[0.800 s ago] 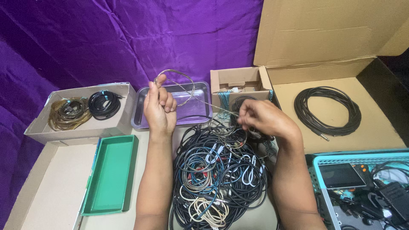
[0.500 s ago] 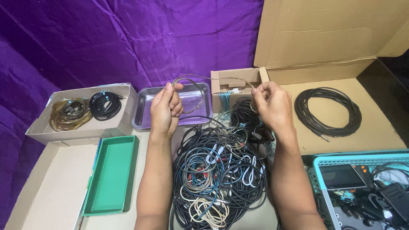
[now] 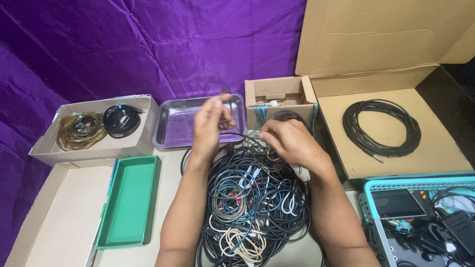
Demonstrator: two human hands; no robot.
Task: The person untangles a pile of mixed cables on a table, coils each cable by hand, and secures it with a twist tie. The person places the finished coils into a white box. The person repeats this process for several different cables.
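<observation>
Cables point(image 3: 252, 202) lie in a tangled heap at the middle of the table, black, white and blue loops piled between the person's two forearms. At 12 o'clock of the heap the left hand point(image 3: 210, 126) is raised, its fingers pinched shut on a thin dark cable point(image 3: 225, 123) that loops up over the steel tray point(image 3: 170, 128). At about 1 o'clock of the heap the right hand point(image 3: 289, 143) rests palm down on the wires, its fingers curled around strands near the thin cable; how firmly it grips cannot be told, since the fingertips are hidden.

The steel tray sits just behind the left hand. At 9 o'clock of the heap lies a green tray point(image 3: 128, 202), and beyond it, at 10 o'clock, a low cardboard box point(image 3: 49, 151) holds a brownish coil and a black coil. A small open carton point(image 3: 277, 94) stands at 12 o'clock behind the right hand. At 2 o'clock a big cardboard box point(image 3: 445, 158) holds one black coiled cable point(image 3: 381, 126). A teal basket point(image 3: 368, 190) of gadgets sits at 4 o'clock.
</observation>
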